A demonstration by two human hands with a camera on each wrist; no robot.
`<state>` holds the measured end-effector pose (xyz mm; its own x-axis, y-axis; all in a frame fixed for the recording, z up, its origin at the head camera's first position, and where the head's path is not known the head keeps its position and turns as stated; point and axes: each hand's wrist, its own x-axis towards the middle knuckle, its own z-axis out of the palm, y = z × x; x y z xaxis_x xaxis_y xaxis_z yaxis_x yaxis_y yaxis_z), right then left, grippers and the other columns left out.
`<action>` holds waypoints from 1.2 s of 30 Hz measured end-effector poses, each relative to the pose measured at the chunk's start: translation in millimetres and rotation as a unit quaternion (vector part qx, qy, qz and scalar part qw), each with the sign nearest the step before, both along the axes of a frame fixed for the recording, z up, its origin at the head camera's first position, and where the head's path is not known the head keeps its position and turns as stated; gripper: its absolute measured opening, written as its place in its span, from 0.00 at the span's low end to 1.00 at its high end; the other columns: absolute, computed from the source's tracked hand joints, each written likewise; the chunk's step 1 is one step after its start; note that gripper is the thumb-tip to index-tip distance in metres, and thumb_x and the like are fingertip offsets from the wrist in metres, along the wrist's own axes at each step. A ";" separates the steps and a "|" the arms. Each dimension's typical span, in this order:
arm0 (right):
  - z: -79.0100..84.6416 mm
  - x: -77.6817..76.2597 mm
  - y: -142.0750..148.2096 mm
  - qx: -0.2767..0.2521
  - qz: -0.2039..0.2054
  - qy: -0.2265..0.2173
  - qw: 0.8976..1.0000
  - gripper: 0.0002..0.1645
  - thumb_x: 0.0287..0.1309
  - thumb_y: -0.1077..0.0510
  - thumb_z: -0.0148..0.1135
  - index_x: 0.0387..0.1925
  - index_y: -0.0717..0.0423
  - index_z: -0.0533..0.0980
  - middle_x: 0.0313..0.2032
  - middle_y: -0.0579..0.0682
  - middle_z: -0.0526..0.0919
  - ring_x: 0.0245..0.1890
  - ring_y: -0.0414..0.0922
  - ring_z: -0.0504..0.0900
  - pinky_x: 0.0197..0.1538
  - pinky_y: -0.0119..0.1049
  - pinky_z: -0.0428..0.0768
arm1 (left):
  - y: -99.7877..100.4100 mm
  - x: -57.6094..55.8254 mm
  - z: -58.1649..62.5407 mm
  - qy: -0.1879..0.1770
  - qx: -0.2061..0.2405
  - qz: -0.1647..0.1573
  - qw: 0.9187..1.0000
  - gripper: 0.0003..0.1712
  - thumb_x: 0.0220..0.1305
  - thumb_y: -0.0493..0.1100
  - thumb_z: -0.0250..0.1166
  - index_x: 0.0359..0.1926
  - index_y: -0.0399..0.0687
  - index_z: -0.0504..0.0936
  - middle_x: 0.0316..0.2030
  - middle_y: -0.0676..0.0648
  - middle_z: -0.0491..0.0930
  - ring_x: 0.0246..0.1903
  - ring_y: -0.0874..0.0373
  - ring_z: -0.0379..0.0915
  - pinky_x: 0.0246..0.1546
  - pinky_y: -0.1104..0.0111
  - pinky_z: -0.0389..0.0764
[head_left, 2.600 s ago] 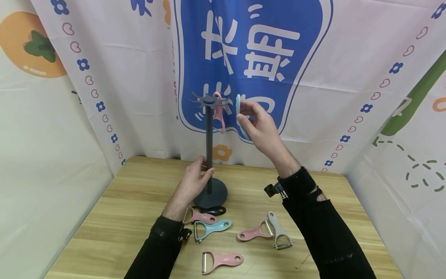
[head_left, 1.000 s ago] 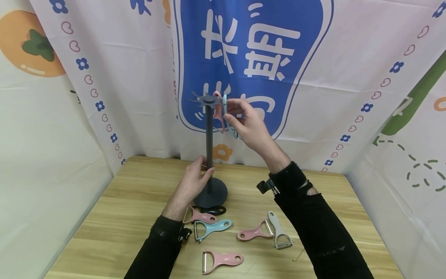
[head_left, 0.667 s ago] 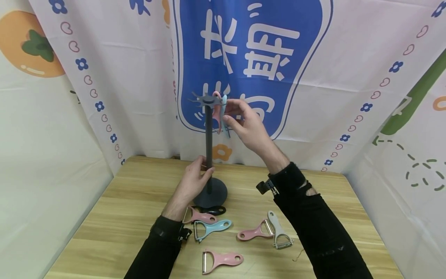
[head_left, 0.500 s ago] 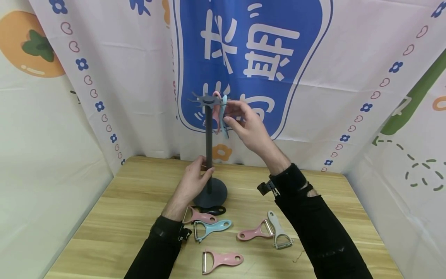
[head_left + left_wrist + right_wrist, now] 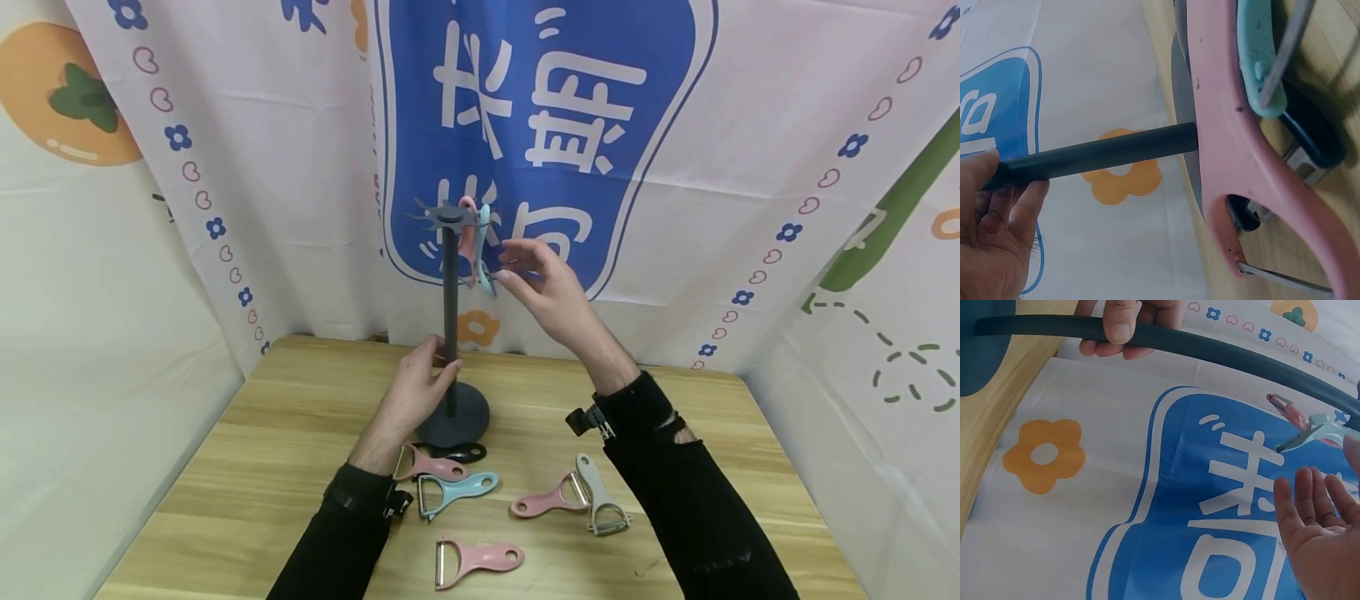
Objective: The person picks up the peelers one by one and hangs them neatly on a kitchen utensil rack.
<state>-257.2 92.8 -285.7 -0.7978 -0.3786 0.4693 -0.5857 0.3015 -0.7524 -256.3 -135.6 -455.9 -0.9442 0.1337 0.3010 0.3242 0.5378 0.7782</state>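
A dark grey stand (image 5: 450, 317) with a ring of hooks (image 5: 448, 217) on top rises from a round base. My left hand (image 5: 412, 379) grips its pole low down; the left wrist view shows thumb and fingers (image 5: 1029, 206) round the pole. From neighbouring hooks at the right of the ring hang a pink peeler (image 5: 468, 237) and a light blue peeler (image 5: 482, 242). Just right of the blue peeler is my right hand (image 5: 551, 287), its fingers loosely bent and holding nothing. In the right wrist view, those fingers (image 5: 1304, 500) stand apart from the peeler's head (image 5: 1319, 430).
Before the base lie a black peeler (image 5: 467, 452), a pink peeler (image 5: 441, 468) and a blue peeler (image 5: 465, 486), close together. Another pink peeler (image 5: 551, 500) touches a grey peeler (image 5: 596, 492) to the right. One more pink peeler (image 5: 491, 558) lies nearest. A printed curtain (image 5: 300, 208) hangs behind the table.
My right hand brought the blue peeler leftward to a hook, let go of it, and has drawn back slightly right and down. The left hand keeps its place on the pole.
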 end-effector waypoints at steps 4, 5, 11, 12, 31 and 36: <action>-8.7 -1.0 7.3 -0.002 -0.006 -0.017 1.000 0.29 0.76 0.58 0.58 0.71 0.64 0.65 0.63 0.62 0.75 0.65 0.54 0.74 0.70 0.44 0.74 | -0.1 -0.3 -0.5 0.000 -0.001 0.001 1.000 0.13 0.75 0.50 0.63 0.51 0.49 0.74 0.47 0.48 0.81 0.48 0.55 0.81 0.45 0.66 0.88; -10.9 -1.0 9.1 -0.003 -0.007 -0.021 1.000 0.29 0.76 0.58 0.58 0.72 0.64 0.65 0.63 0.63 0.74 0.65 0.54 0.74 0.71 0.44 0.74 | -0.1 -0.4 -0.6 0.000 -0.001 0.002 1.000 0.13 0.75 0.50 0.63 0.51 0.49 0.74 0.47 0.48 0.81 0.48 0.55 0.81 0.45 0.66 0.88; -21.8 -0.1 18.0 -0.007 -0.001 -0.037 0.999 0.29 0.75 0.59 0.58 0.71 0.66 0.65 0.63 0.64 0.75 0.64 0.55 0.74 0.70 0.48 0.75 | 0.2 -0.2 -0.7 -0.005 -0.003 0.003 1.000 0.12 0.75 0.49 0.63 0.52 0.49 0.75 0.47 0.47 0.81 0.48 0.55 0.81 0.45 0.65 0.89; -23.8 -0.2 19.3 -0.007 -0.001 -0.040 0.999 0.30 0.75 0.58 0.58 0.71 0.66 0.65 0.63 0.64 0.75 0.64 0.55 0.74 0.69 0.49 0.75 | 0.2 -0.1 -0.8 -0.005 -0.003 0.004 1.000 0.12 0.75 0.48 0.63 0.52 0.49 0.75 0.47 0.47 0.81 0.48 0.54 0.81 0.45 0.64 0.89; -85.1 -12.7 42.6 0.083 0.016 -0.053 0.995 0.32 0.72 0.48 0.63 0.71 0.54 0.68 0.62 0.51 0.76 0.63 0.49 0.77 0.66 0.48 0.78 | 0.6 1.5 0.3 -0.007 -0.003 0.006 1.000 0.12 0.75 0.47 0.64 0.52 0.48 0.75 0.47 0.47 0.81 0.50 0.54 0.81 0.47 0.64 0.89; -93.4 -8.4 45.3 0.130 0.015 -0.067 0.989 0.33 0.72 0.48 0.63 0.72 0.54 0.68 0.63 0.50 0.76 0.62 0.49 0.78 0.66 0.47 0.79 | 1.0 1.7 0.6 -0.009 -0.006 0.008 1.000 0.12 0.75 0.48 0.63 0.52 0.49 0.75 0.47 0.47 0.81 0.50 0.54 0.81 0.47 0.64 0.88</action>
<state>-265.6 138.1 -379.1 -0.8327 -0.4977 0.2428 -0.4973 0.4794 -0.7231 -254.6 -134.6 -455.3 -0.9513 0.1221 0.2829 0.3019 0.5529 0.7767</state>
